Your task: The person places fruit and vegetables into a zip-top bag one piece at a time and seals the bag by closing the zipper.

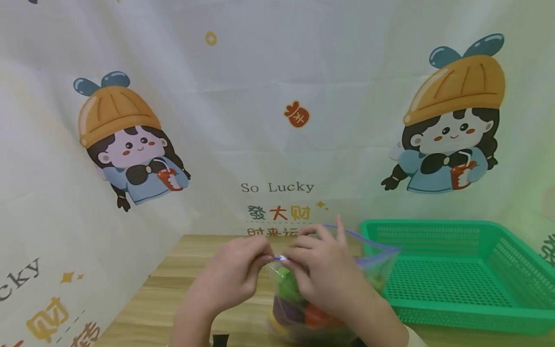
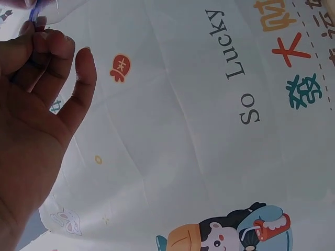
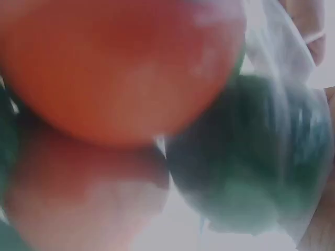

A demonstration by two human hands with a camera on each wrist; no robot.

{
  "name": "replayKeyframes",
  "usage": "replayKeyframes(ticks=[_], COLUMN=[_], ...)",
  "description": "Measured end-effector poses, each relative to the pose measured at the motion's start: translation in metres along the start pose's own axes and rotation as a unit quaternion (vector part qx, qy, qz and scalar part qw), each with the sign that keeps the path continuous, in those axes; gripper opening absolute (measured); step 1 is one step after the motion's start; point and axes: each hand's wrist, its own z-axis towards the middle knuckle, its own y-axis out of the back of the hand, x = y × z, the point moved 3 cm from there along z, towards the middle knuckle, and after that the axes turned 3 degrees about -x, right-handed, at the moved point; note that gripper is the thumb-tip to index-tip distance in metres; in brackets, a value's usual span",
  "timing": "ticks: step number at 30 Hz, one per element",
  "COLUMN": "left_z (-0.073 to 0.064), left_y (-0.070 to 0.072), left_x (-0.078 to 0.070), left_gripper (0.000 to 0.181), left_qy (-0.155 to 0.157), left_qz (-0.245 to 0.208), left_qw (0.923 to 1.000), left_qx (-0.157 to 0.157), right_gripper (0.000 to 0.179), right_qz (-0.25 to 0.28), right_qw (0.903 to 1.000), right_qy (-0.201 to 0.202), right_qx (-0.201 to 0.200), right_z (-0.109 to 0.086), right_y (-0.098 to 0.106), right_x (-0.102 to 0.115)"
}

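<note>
A clear zip bag (image 1: 381,270) with a blue-purple zip edge stands on the wooden table. Through its plastic show green, purple, yellow and red pieces, among them a red round piece (image 3: 125,73) and a dark green one (image 3: 251,157), blurred up close in the right wrist view. My left hand (image 1: 231,272) pinches the left end of the zip between thumb and finger. Right beside it, my right hand (image 1: 325,270) pinches the zip at a small white slider (image 1: 283,258), its little finger raised. Toward the right, the bag's mouth gapes.
Right of the bag sits a green plastic basket (image 1: 455,308) with perforated walls, close to the bag's right corner. A printed white cloth (image 1: 269,159) hangs behind the wooden table (image 1: 173,279). A small black object (image 1: 220,340) lies at the near edge.
</note>
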Motion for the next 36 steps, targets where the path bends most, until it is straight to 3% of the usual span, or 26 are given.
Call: replayKeyframes(ticks=[5, 9, 14, 20, 24, 29, 33, 36], left_z=[-0.007, -0.013, -0.024, -0.033, -0.032, -0.031, -0.030, -0.032], left_y=[0.011, 0.016, 0.019, 0.023, 0.024, 0.029, 0.034, 0.040], left_x=[0.009, 0.022, 0.042, 0.061, 0.062, 0.054, 0.049, 0.045], left_gripper=[0.020, 0.021, 0.025, 0.027, 0.023, 0.024, 0.023, 0.025], left_qy=[-0.003, 0.015, 0.046, 0.078, 0.095, 0.113, 0.100, 0.081], left_qz=[-0.032, -0.056, -0.069, -0.076, -0.076, -0.049, -0.046, -0.077], left_qw=[0.9993, 0.9979, 0.9956, 0.9928, 0.9920, 0.9921, 0.9937, 0.9934], left_qx=[-0.020, -0.027, -0.042, -0.050, -0.034, -0.024, -0.023, -0.028], right_gripper=[0.006, 0.007, 0.007, 0.007, 0.006, 0.005, 0.005, 0.008], right_qz=[-0.034, -0.057, -0.077, -0.067, -0.063, -0.044, -0.022, -0.004], right_qw=[0.9988, 0.9963, 0.9912, 0.9781, 0.9732, 0.9713, 0.9692, 0.9705], right_qy=[-0.025, -0.039, -0.070, -0.140, -0.155, -0.162, -0.165, -0.142], right_qx=[0.026, 0.051, 0.081, 0.138, 0.158, 0.169, 0.182, 0.195], right_z=[-0.004, -0.007, -0.016, -0.032, -0.037, -0.036, -0.038, -0.041], right_y=[0.018, 0.027, 0.041, 0.067, 0.076, 0.076, 0.080, 0.086], right_x=[-0.012, -0.028, -0.063, -0.107, -0.119, -0.119, -0.120, -0.121])
